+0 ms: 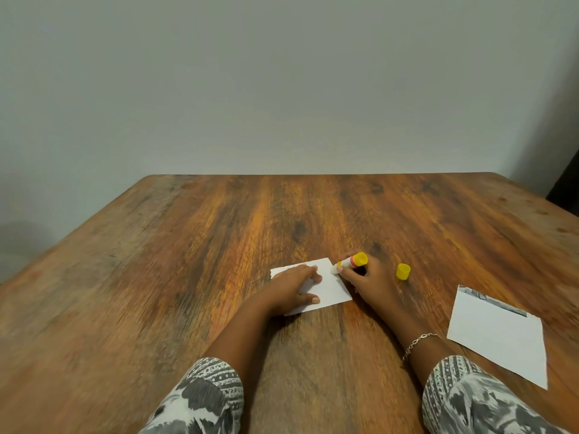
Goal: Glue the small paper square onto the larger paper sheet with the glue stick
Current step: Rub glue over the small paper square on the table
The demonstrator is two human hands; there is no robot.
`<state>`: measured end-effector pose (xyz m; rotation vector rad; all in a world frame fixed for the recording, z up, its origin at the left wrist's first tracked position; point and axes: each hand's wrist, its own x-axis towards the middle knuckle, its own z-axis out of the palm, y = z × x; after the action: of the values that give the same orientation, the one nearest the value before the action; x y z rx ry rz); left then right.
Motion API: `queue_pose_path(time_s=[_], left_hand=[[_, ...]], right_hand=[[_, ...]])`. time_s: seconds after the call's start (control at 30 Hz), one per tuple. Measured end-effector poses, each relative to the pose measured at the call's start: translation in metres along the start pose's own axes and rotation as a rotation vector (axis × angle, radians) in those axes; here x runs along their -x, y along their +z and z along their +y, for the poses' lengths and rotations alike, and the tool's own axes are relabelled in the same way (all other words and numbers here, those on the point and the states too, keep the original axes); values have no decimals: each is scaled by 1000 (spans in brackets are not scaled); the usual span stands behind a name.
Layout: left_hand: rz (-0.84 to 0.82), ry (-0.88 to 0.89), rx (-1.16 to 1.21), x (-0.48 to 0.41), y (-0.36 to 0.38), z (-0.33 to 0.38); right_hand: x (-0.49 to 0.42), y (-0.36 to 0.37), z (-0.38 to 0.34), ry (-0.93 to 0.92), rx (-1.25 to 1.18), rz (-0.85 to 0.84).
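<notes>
From where I stand, the small white paper square (332, 289) lies flat on the brown wood-grain tabletop (219, 245), just in front of the person. The left hand (294, 286) rests on its left part with the fingers straight and spread, pinning it down and holding nothing.

The right hand (366, 283) has its fingers curled round a white glue stick (352, 261) with a pink band and a yellow base. The stick is tilted with its long axis running from upper right down to the left. Its tip sits at the square's far right corner, and I cannot tell whether it actually touches the paper.

I'd judge the gluing stroke is only beginning. The bare paper lies to the left of the tip and nearer the person, so the stroke has to run that way, towards the holding hand.

The larger white paper sheet (501, 336), with a grey printed strip along its far edge, lies well apart to the right, nearer the right hand. A round yellow cap (403, 271) stands between it and that hand.
</notes>
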<state>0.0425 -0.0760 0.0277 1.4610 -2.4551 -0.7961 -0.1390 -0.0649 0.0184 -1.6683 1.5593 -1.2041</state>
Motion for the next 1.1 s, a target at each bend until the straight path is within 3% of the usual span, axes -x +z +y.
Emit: queue_pose_path(time_s=[1.1], left_hand=[[-6, -9, 6, 2, -1, 2]], right_hand=[[37, -26, 5, -25, -29, -77]])
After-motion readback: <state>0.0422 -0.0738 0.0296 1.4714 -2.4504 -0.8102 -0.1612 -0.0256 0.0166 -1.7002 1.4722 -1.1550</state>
